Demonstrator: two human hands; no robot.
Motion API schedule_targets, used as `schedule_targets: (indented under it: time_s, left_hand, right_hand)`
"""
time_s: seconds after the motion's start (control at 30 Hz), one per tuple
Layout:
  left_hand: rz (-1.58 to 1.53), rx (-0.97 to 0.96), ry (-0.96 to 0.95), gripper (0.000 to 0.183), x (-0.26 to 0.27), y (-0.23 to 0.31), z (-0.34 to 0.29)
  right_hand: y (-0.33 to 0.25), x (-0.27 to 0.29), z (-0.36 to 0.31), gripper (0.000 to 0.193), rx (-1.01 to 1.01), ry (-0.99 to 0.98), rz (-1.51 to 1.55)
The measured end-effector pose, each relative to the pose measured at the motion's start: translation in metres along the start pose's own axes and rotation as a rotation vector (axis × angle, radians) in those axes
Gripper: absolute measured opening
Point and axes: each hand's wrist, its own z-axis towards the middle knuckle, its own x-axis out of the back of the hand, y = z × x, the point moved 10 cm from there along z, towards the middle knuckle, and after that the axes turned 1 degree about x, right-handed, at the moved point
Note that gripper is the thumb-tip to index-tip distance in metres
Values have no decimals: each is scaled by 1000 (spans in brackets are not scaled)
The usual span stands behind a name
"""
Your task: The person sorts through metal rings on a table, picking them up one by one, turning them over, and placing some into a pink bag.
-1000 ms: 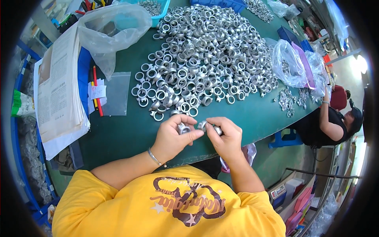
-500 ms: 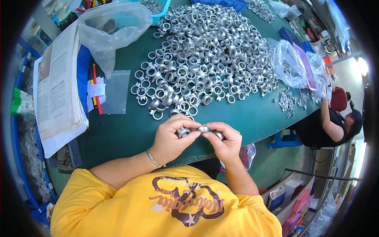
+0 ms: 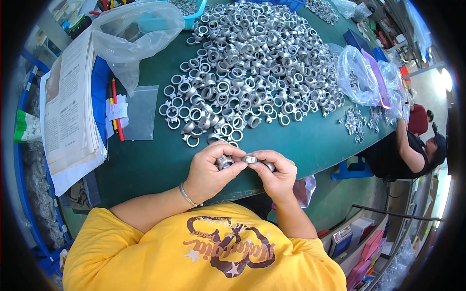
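Metal ring (image 3: 249,159), with the pile (image 3: 264,60) at 12 o'clock, is now pinched by left hand (image 3: 212,168) and right hand (image 3: 278,175), each cupping further metalwork (image 3: 224,161) — newly drawn together, apparently steadying it.

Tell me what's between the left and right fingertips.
A metal ring, held between left hand and right hand; head view shows it.

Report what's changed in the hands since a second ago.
The left hand has closed its fingertips rightward onto the metal ring at the right hand's fingertips, so both now meet there. Nothing was visibly let go. The pile of rings on the green table stayed put.
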Motion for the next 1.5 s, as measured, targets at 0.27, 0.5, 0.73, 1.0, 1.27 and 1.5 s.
schedule_targets:
  time_s: [0.27, 0.5, 0.73, 1.0, 1.27, 1.5]
  left_hand:
    - [-12, 51, 46, 11, 3, -5, 0]
    - [-78, 122, 50, 11, 2, -10, -1]
    - [-148, 238, 4, 9, -3, -20, -3]
    - [-245, 355, -63, 10, -8, -28, -5]
    - [-119, 181, -35, 11, -3, -12, -1]
    - [-88, 147, 10, 10, 0, -8, -1]
  right_hand:
    - [10, -1, -5, 17, -75, -9, 19]
    - [-1, -1, -3, 19, 4, -14, -18]
    - [-11, 1, -1, 19, 96, -1, -58]
    - [-29, -1, -3, 23, 315, 34, -255]
    - [5, 10, -7, 29, -4, 114, 60]
    - [12, 7, -9, 21, -88, 56, 202]
